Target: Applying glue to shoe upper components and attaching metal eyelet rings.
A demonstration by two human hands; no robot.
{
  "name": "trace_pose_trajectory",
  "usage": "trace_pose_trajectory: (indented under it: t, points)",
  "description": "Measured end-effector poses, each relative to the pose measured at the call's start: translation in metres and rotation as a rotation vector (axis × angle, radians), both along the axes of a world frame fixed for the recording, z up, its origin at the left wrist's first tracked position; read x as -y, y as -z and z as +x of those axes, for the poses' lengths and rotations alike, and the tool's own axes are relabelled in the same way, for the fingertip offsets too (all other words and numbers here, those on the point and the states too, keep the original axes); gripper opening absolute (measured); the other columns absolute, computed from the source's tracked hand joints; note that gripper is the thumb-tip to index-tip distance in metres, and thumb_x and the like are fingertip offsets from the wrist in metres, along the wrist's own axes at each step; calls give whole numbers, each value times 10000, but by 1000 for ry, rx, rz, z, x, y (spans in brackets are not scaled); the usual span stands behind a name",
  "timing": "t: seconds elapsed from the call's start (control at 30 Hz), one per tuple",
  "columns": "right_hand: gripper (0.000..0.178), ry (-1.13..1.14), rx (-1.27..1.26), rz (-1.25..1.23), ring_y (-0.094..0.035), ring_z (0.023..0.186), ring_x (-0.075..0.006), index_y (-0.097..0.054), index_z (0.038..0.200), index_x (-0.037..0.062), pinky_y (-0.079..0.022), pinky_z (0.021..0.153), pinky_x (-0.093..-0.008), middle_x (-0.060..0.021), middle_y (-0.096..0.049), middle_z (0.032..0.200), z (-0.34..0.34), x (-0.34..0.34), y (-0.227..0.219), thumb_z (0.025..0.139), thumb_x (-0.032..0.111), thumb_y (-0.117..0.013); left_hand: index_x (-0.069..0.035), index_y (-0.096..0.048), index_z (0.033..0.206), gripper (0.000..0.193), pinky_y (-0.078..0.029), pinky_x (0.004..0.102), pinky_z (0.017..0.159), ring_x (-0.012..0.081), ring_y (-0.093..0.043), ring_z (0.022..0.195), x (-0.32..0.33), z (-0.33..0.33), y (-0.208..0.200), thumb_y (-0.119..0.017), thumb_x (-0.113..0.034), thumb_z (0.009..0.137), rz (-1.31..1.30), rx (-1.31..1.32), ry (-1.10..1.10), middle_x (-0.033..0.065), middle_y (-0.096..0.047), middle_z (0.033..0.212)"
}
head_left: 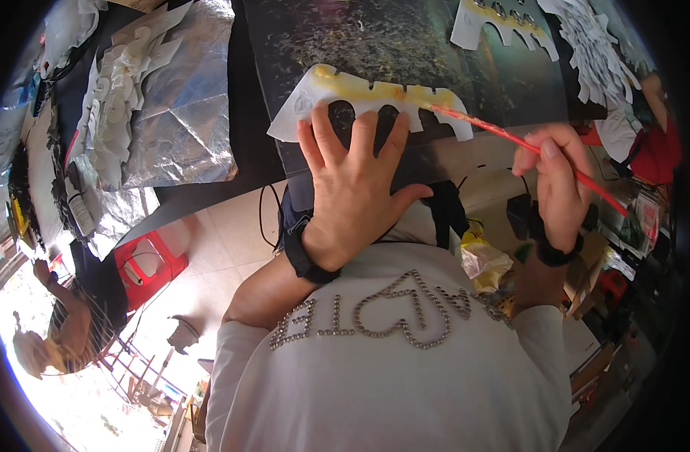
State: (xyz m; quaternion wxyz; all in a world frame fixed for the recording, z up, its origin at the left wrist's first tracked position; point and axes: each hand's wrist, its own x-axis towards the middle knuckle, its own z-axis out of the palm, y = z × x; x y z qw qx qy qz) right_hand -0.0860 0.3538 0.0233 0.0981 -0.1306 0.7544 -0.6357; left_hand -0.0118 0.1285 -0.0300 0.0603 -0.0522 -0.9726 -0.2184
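A white cut-out sheet piece [290,113] with arched notches lies on the dark, stained work board [307,30]. Yellowish glue-like stuff is smeared along its upper edge. My left hand [356,173] rests flat on the piece's lower part, fingers spread, pressing near the notches. In my right hand [559,166] is a thin red brush-like stick [503,133], pinched between thumb and fingers. Its tip, coated with the same yellowish stuff, touches the piece near its right end. Whether the tip has bristles is too small to tell.
Another notched white piece [503,26] with yellow smears lies at the board's far right. Stacked white cut pieces [586,53] sit beyond it. On the left, more white pieces [119,98] lie by a silvery sheet [190,105]. A red stool [152,267] stands lower left, near another person [70,324].
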Motion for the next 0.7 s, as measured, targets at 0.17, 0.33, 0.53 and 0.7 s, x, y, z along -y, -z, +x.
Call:
trace_pose_trajectory:
  t: [0.17, 0.33, 0.53, 0.7]
  points:
    - [174, 106, 20, 8, -543, 645, -134, -573, 915, -37, -440, 652, -266, -74, -556, 719, 0, 8, 0, 934, 79, -445, -188, -569, 1243, 778, -276, 583, 985, 439, -305, 1155, -1, 0, 3, -801, -490, 564, -12, 1, 5, 110, -416, 1172]
    - [175, 46, 38, 50, -544, 656, -137, -571, 912, -38, -439, 664, -265, -76, -556, 728, -2, -9, -8, 930, 89, -453, -195, -578, 1231, 763, -275, 586, 985, 441, -299, 1162, 0, 0, 0, -800, -494, 565, 3, -6, -1, 110, -408, 1172]
    - [155, 16, -48, 108, -556, 680, -135, -561, 942, -37, -451, 677, -268, -78, -576, 733, 5, -10, -7, 937, 76, -455, -225, -598, 1211, 741, -266, 600, 985, 442, -288, 1168, 0, 2, 0, -812, -481, 550, 1, 10, 18, 116, -396, 1183]
    - [158, -48, -11, 55, -563, 678, -138, -563, 946, -38, -456, 678, -272, -82, -581, 733, 7, -13, -6, 935, 65, -444, -251, -603, 1211, 756, -238, 609, 997, 450, -275, 1182, 3, 3, -2, -826, -466, 522, 22, 33, 61, 126, -388, 1206]
